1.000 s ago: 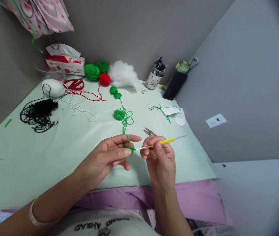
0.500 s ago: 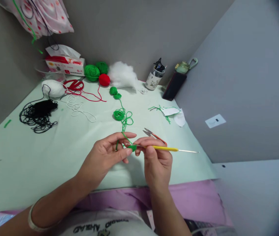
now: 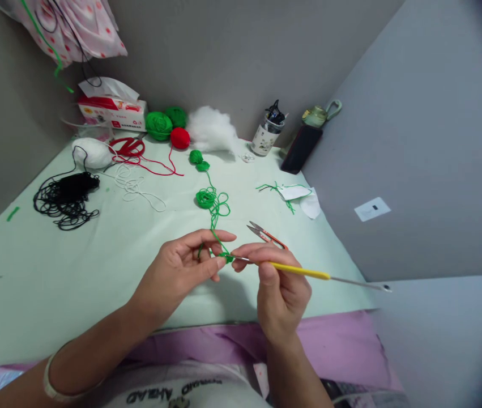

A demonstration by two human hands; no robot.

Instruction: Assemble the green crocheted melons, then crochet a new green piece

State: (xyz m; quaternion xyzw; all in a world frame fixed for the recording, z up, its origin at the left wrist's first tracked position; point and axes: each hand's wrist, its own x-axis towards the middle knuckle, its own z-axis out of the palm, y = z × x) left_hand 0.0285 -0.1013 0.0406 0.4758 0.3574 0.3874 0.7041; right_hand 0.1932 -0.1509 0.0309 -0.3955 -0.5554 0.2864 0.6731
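Note:
Between thumb and fingers, my left hand (image 3: 185,260) pinches a small green crochet piece (image 3: 226,257). Green yarn (image 3: 219,241) runs over its raised index finger from a loose tangle (image 3: 213,203) further back. My right hand (image 3: 283,289) grips a crochet hook (image 3: 300,270) with a yellow handle, pen-fashion. The hook's metal tip meets the green piece; its exact place in the stitch is too small to make out. The hook's other metal end points right, past the hand. Just behind my right hand lie thread snips (image 3: 266,234) with orange handles.
At the back stand a tissue box (image 3: 113,113), green yarn balls (image 3: 159,126), a red ball (image 3: 180,138), white stuffing (image 3: 212,130), a pen cup (image 3: 266,136) and a dark phone (image 3: 302,148). Black yarn (image 3: 68,195) and a white ball (image 3: 92,153) lie left. Grey walls border the table.
My right hand has moved right and slightly down with the crochet hook, drawing its tip back toward the edge of the green piece. My left hand stays nearly still.

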